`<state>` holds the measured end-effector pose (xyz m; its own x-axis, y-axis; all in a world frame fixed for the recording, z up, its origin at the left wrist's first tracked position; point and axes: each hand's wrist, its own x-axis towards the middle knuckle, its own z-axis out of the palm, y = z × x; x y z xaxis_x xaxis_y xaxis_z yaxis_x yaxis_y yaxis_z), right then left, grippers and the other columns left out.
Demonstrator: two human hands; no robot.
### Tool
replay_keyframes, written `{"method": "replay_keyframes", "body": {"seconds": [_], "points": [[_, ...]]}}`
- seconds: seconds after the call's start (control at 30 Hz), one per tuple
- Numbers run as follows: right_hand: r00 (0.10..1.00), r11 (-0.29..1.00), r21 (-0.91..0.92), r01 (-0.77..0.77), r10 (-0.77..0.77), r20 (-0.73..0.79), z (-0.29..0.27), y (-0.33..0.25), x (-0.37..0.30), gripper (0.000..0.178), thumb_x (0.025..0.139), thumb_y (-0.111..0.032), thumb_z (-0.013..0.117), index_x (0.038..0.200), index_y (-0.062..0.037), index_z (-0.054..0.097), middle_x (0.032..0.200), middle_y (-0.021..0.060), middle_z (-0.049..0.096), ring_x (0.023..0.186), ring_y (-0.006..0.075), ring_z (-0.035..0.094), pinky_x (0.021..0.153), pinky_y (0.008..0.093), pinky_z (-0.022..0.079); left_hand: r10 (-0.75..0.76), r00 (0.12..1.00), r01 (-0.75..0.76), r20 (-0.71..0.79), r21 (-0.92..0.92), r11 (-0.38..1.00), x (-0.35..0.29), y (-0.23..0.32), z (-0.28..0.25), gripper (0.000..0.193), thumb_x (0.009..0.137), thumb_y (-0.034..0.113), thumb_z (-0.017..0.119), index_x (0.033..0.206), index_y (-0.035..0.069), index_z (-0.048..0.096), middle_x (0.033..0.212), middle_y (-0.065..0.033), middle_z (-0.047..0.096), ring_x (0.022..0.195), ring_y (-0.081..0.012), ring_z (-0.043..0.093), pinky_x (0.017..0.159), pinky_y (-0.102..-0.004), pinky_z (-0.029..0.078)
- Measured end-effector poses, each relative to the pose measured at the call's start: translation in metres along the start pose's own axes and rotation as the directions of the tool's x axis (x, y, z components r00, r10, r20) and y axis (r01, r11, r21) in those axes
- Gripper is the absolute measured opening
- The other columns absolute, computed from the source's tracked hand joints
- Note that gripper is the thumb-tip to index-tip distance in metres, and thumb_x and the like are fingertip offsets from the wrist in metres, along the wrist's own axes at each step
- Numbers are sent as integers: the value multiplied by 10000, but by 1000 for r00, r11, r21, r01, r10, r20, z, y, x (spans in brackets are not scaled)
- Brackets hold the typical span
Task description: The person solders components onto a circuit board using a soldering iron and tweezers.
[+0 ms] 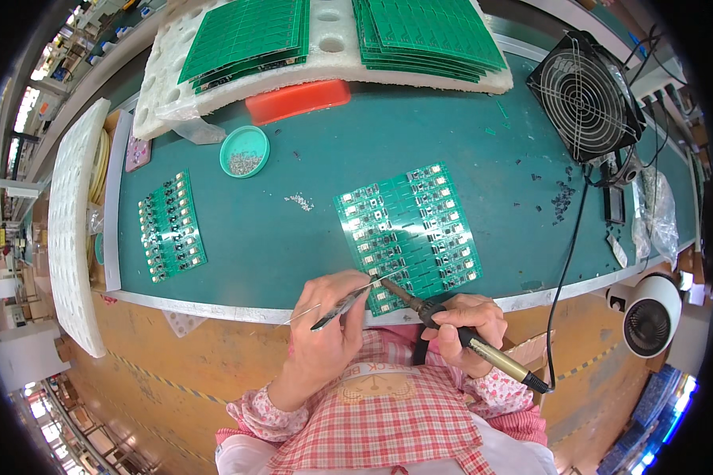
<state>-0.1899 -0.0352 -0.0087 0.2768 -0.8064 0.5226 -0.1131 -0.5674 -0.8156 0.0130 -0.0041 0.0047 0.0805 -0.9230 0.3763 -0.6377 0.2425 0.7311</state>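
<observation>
Bench: green work mat [293, 237] fills the middle of the frame, with a factory aisle curving along the left rim.
Left hand [325, 324]: lower centre, fingers closed around slim tweezers [342, 309] and a thin solder wire, their tips pointing up and right.
Right hand [467, 321]: just right of it, fingers wrapped round the soldering iron [451, 326]; the handle runs down-right and the tip points up-left.
Circuit panel [408, 233]: centre of the frame, just above both hands, tilted, with its near edge at the bench lip.
Key relation: iron tip and tweezer tips converge on the panel's lower-left corner; both hands are about equally near.
Second panel [172, 226]: left of centre, well apart from the hands.
Round dish [244, 150]: teal, upper left, holding small parts.
Stacked boards [428, 36]: green, on white foam along the top edge.
Fan [585, 95]: black, upper right.
</observation>
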Motion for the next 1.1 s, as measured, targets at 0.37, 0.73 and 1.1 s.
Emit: {"method": "replay_keyframes", "body": {"seconds": [0.37, 0.73, 1.1], "points": [[998, 1000, 8, -17, 18, -66, 2, -3, -7, 181, 838, -73, 750, 947, -13, 618, 632, 57, 651, 483, 173, 598, 465, 304, 471, -40, 999, 40, -6, -26, 999, -2, 3, -3, 220, 830, -89, 683, 1030, -13, 632, 978, -149, 694, 870, -286, 673, 753, -346, 533], [993, 999, 22, 46, -43, -109, -7, -2, -3, 149, 909, -90, 660, 1003, -15, 573, 563, 30, 648, 475, 163, 611, 475, 291, 493, -52, 999, 52, 0, 31, 998, -3, -14, -13, 236, 824, -76, 685, 1031, 17, 617, 985, -121, 693, 873, -286, 648, 765, -366, 490], [996, 1000, 0, 27, -27, -90, -9, -4, -5, 153, 912, -94, 654, 1013, -23, 564, 577, 33, 658, 486, 179, 613, 489, 308, 500, -55, 998, 55, -38, -13, 998, -7, -16, -11, 248, 814, -91, 689, 1026, 17, 618, 974, -120, 695, 857, -280, 650, 760, -357, 489]]}}
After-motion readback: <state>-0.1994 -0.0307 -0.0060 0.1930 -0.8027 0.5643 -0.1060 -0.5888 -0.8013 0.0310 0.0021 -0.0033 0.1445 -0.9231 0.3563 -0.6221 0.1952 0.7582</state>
